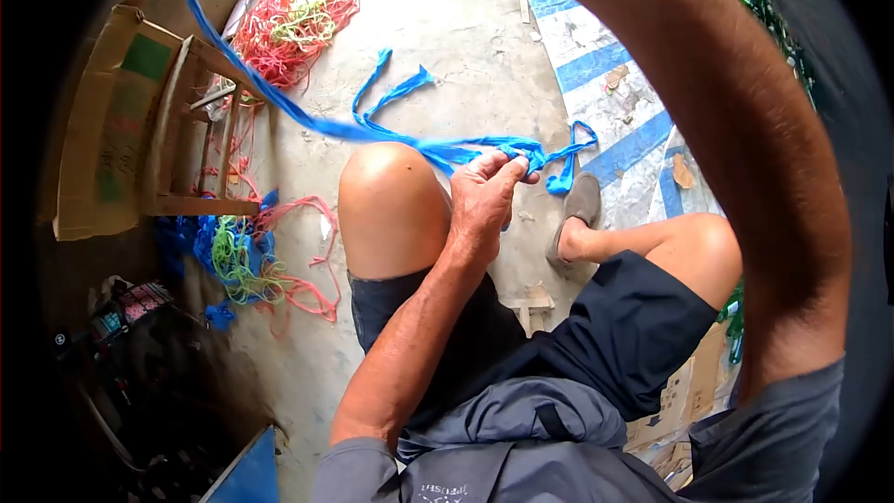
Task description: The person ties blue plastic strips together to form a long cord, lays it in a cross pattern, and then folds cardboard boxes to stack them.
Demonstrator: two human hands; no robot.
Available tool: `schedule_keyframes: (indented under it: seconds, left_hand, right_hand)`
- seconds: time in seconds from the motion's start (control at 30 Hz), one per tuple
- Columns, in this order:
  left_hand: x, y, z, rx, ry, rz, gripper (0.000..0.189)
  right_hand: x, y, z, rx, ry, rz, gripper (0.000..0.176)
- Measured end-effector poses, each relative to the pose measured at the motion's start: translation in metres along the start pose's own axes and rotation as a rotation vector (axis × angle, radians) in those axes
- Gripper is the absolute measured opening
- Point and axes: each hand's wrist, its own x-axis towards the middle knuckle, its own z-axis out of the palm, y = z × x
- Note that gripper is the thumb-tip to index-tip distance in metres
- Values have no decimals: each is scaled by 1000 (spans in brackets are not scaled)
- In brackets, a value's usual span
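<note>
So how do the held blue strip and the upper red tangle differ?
Colour: the blue strip is plain blue; the red tangle includes yellow-green strands.
Width: the blue strip looks broader than the red tangle's strands.
Pose: the blue strip runs from the left hand past the top edge; the red tangle lies heaped on the floor.
Both look pliable.
</note>
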Motion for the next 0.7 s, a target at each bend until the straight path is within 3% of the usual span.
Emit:
schedule_keyframes:
  seconds: [0.17, 0.23, 0.37, 0.53, 0.7]
  left_hand:
    - [-2, 2, 1, 35, 6, -26, 10]
    - [1, 1, -1, 50, -7, -20, 10]
    - [4, -5, -4, 2, -4, -6, 8]
    - [3, -3, -12, 9, -10, -51, 5]
    - [-1, 0, -18, -2, -13, -83, 7]
  right_hand:
    - [-84, 1, 60, 457, -115, 303, 28]
    - [-136, 3, 82, 910, -189, 526, 36]
    - [-208, 0, 138, 976, -269, 897, 32]
    - [-257, -12, 172, 1095, -230, 774, 31]
    - [-277, -27, 191, 1116, -110, 883, 28]
